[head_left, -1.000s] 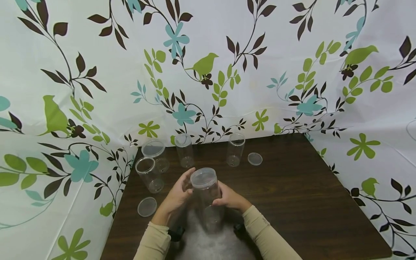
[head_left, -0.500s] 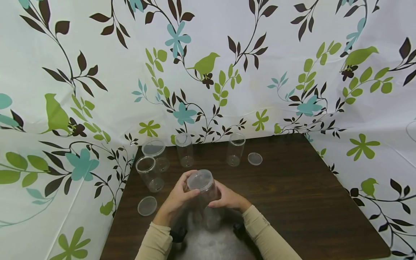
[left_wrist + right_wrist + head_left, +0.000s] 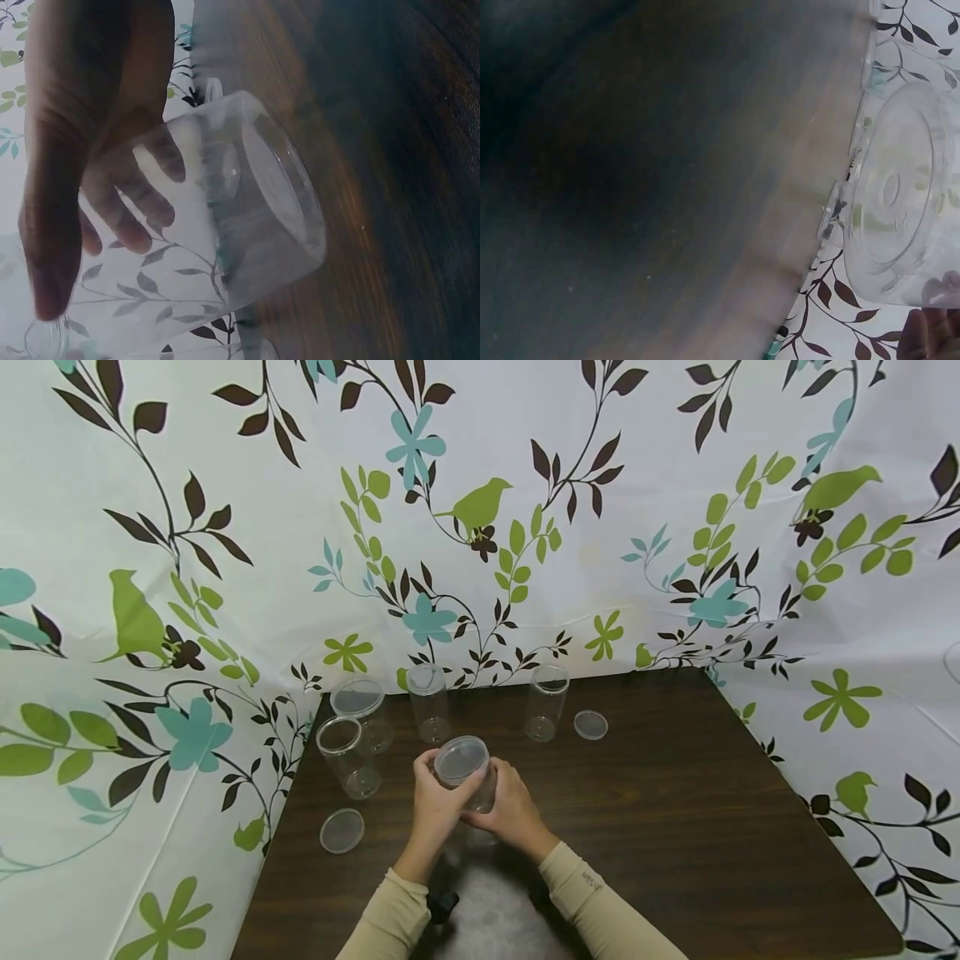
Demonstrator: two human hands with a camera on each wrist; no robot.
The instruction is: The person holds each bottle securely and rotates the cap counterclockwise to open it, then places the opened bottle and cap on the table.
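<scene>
A clear plastic jar [image 3: 259, 195] with a translucent lid [image 3: 462, 758] on top is held off the table, slightly tilted, in front of the person. My left hand [image 3: 437, 806] grips it at the top, its thumb at the lid's near edge and its fingers round the far side. My right hand [image 3: 514, 806] holds the jar's body from the right, thumb across the front. In the right wrist view the jar's round base [image 3: 892, 187] shows, with a few fingertips [image 3: 930, 334] below it. Whether the lid is fully seated I cannot tell.
On the dark wood table [image 3: 675, 827] stand more clear jars: an uncovered one [image 3: 352, 768], a wide-topped one [image 3: 378, 735] behind it, and two [image 3: 430, 714] [image 3: 543, 710] along the back. Loose lids lie at the left [image 3: 342, 831] and back [image 3: 591, 725]. Patterned cloth [image 3: 562, 527] hangs behind.
My left hand has closed in from beside the lid to grip the jar's top. Both hands have carried the jar slightly forward, away from the body, and the jar has tilted.
</scene>
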